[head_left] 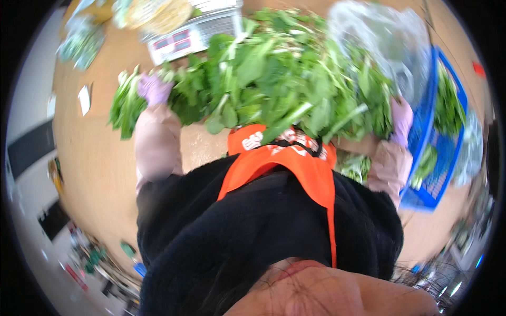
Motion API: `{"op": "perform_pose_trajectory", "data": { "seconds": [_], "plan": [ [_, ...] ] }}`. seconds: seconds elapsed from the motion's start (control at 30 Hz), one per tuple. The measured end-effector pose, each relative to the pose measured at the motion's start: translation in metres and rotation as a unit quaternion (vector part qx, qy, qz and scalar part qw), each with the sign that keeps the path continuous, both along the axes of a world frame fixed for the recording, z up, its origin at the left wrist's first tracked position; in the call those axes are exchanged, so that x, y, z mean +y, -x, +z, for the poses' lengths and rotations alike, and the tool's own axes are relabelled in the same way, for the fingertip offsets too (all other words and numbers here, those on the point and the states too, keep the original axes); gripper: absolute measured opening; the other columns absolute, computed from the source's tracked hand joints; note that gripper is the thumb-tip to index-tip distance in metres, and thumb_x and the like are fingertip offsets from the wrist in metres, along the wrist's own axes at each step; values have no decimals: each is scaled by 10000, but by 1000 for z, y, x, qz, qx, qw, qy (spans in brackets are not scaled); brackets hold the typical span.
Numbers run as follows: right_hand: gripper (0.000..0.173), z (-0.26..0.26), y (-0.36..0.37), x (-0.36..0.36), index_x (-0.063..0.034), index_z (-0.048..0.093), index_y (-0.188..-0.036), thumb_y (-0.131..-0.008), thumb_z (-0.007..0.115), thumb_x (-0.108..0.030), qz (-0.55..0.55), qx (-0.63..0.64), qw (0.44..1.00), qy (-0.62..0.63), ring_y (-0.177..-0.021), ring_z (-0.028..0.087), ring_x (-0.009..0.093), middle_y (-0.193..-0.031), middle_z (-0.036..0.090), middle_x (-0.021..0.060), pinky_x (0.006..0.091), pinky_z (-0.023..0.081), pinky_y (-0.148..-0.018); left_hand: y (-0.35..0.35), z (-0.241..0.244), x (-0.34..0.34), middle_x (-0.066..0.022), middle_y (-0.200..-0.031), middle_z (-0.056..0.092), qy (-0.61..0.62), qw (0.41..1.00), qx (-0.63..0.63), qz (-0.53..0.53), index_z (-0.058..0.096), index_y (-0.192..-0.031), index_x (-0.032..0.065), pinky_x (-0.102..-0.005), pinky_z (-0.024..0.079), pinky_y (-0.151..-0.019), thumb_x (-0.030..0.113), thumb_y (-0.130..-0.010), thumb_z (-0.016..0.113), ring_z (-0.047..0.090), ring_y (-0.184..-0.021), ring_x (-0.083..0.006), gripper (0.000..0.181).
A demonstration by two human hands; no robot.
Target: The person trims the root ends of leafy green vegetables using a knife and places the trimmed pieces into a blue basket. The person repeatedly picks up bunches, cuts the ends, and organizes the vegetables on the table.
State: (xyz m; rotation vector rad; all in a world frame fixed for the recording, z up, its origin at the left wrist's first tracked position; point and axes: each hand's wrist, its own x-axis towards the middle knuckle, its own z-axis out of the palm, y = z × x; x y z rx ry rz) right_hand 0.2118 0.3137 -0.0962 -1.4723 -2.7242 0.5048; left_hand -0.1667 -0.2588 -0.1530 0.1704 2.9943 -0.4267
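A long heap of leafy greens (pixel 276 75) lies across the table in front of my orange apron. My left hand (pixel 155 89), in a purple glove, is at the heap's left end, its fingers over the pale stems; whether it grips them is unclear from the blur. Beyond it, at the far left, lies a smaller bunch of greens (pixel 128 104). My right hand (pixel 401 118), also gloved, touches the heap's right end beside a blue plastic basket (pixel 425 118). Its fingers are partly hidden, and its grip cannot be told.
A white digital scale (pixel 174 45) stands behind the heap, near bagged produce (pixel 158 12). At the back right is a clear plastic bag (pixel 383 43). The basket holds green bunches (pixel 447 102). A small white paper (pixel 84 100) lies on the left, with bagged greens (pixel 82 43) behind.
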Motion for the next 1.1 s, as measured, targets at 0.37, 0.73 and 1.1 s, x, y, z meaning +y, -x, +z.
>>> {"op": "perform_pose_trajectory", "data": {
  "seconds": [0.37, 0.73, 1.1],
  "plan": [
    [512, -13, 14, -22, -56, 551, -1076, -726, 598, -426, 22, -24, 995, -99, -859, 596, 311, -912, 620, 173, 387, 472, -719, -46, 9, 4, -74, -1359, 299, 68, 986, -62, -135, 361, -1294, 184, -459, 378, -872, 259, -705, 639, 408, -1117, -303, 656],
    [390, -39, 12, 22, -70, 620, -982, -650, 598, -274, -25, -82, 996, 31, -900, 584, 304, -945, 616, 160, 370, 462, -772, -56, 4, 38, -50, -1332, 303, 50, 997, -39, -44, 335, -1296, 215, -497, 319, -894, 399, -671, 667, 366, -1147, -323, 731],
    [439, 76, 5, -4, -28, 601, -1005, -660, 594, -300, 59, -71, 996, 16, -869, 586, 320, -911, 616, 189, 356, 460, -761, -83, 105, 83, -106, -1193, 498, -290, 927, -7, -238, 487, -1197, 72, -364, 333, -938, 261, -821, 581, 427, -1109, -286, 431]
  ]
}}
